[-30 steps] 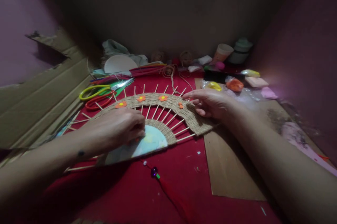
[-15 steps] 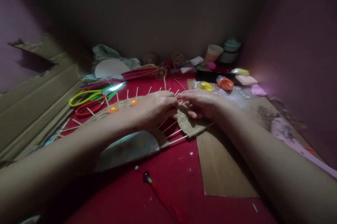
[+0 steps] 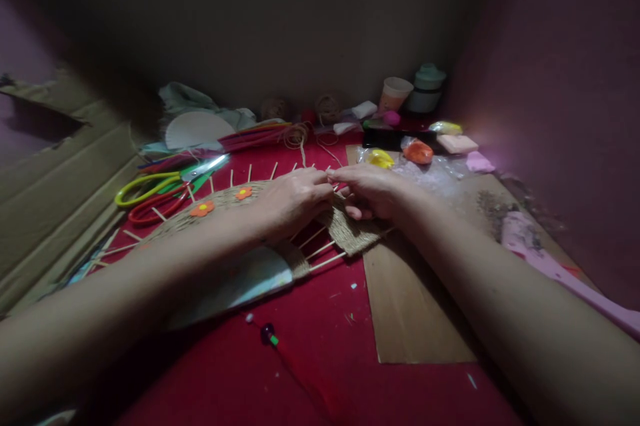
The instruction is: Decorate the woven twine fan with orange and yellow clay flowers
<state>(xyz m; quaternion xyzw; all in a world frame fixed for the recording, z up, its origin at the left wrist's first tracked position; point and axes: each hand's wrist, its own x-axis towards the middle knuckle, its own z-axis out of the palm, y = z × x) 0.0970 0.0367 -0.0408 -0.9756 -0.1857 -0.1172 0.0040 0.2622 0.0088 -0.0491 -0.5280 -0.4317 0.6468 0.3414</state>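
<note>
A fan-shaped piece of woven twine [image 3: 225, 197] on thin sticks [image 3: 321, 265] lies before me, with orange flowers [image 3: 202, 209] and a pale patterned centre panel [image 3: 267, 274]. My left hand [image 3: 300, 198] is closed over its upper edge, fingertips pinched. Against those fingertips, my right hand [image 3: 373, 187] has its thumb and index finger closed and its other fingers curled over the right woven section [image 3: 353, 234]. Loose twine [image 3: 303, 154] runs from the back towards my hands. The exact pinch point is hidden between the fingers.
Yellow- and red-handled scissors [image 3: 155, 193] lie left, beside cardboard [image 3: 65, 166]. Twine balls [image 3: 327, 108], a cup [image 3: 395, 94] and a jar [image 3: 427, 88] stand behind. Bagged clay [image 3: 417, 151], a cardboard sheet [image 3: 420, 306] and a pink glue gun [image 3: 545, 263] lie right; a beaded tassel [image 3: 269, 333] in front.
The whole view has shifted, so everything appears slightly further left. My hands stay together at the same part of the fan, with little change in their grip.
</note>
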